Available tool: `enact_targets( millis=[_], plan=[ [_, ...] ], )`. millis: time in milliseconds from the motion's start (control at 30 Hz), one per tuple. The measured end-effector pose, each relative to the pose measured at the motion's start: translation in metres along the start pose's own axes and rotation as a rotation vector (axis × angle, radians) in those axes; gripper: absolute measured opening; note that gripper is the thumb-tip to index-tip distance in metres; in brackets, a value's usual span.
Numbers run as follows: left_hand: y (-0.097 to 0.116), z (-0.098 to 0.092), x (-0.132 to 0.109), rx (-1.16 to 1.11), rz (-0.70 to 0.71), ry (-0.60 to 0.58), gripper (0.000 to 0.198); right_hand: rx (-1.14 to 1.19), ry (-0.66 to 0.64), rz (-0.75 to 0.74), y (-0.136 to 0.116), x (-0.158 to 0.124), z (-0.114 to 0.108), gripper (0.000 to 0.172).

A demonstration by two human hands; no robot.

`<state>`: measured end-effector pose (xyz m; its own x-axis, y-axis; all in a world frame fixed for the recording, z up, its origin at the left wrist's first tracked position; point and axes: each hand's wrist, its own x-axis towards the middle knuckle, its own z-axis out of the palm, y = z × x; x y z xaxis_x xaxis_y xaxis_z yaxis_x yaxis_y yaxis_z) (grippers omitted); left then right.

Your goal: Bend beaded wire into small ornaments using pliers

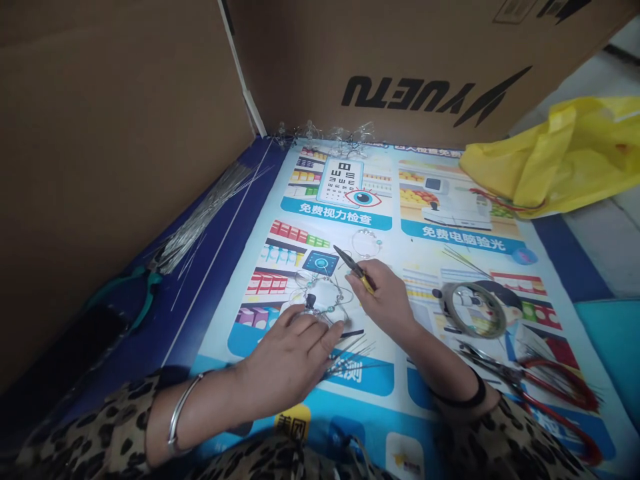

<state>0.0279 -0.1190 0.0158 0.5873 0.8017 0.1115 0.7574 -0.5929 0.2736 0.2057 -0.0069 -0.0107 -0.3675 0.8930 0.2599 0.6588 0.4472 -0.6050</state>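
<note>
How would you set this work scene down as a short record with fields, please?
Left hand: at the near side of a beaded wire loop; exact grip hidden
Right hand: holding a dark, pointed tool with some yellow
Just beyond right hand: second beaded loop
Left side: bundle of thin wires, teal-handled tool
Right side: tape roll, red-handled scissors, yellow bag
Surface: printed sheet
Back: brown cardboard with dark lettering

One head-worn camera looks forward and down from above and behind the hands [293,353], fairly near; dimness left of them perhaps hides detail.
</note>
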Motion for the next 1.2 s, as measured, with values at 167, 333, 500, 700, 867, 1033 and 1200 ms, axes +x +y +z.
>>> enact_targets(
  millis=[167, 333, 500, 700, 867, 1033, 1200],
  plan=[
    [-0.002, -0.004, 0.003, -0.027, 0.017, 0.014, 0.042, 0.005, -0.009, -0.007, 0.001, 0.0, 0.0, 0.022],
    [-0.013, -0.01, 0.007, 0.01, -0.013, 0.087, 0.035, -0.004, -0.011, -0.015, 0.001, 0.0, 0.0, 0.022],
    [-0.021, -0.012, 0.01, 0.021, 0.003, 0.127, 0.029, -0.003, -0.029, -0.011, 0.001, 0.001, 0.0, 0.022],
    [-0.025, -0.019, 0.018, -0.021, 0.077, 0.256, 0.013, -0.004, -0.014, -0.01, 0.001, -0.001, 0.0, 0.02],
    [-0.031, -0.015, 0.031, -0.017, 0.13, 0.196, 0.016, 0.011, -0.009, -0.009, 0.0, 0.0, 0.0, 0.018],
    [-0.028, -0.013, 0.029, -0.059, 0.276, 0.205, 0.015, 0.012, -0.014, -0.022, -0.001, 0.001, 0.0, 0.017],
    [-0.039, -0.014, 0.029, -0.014, 0.11, 0.29, 0.008, -0.002, -0.023, -0.007, -0.001, -0.004, -0.004, 0.016]
  ],
)
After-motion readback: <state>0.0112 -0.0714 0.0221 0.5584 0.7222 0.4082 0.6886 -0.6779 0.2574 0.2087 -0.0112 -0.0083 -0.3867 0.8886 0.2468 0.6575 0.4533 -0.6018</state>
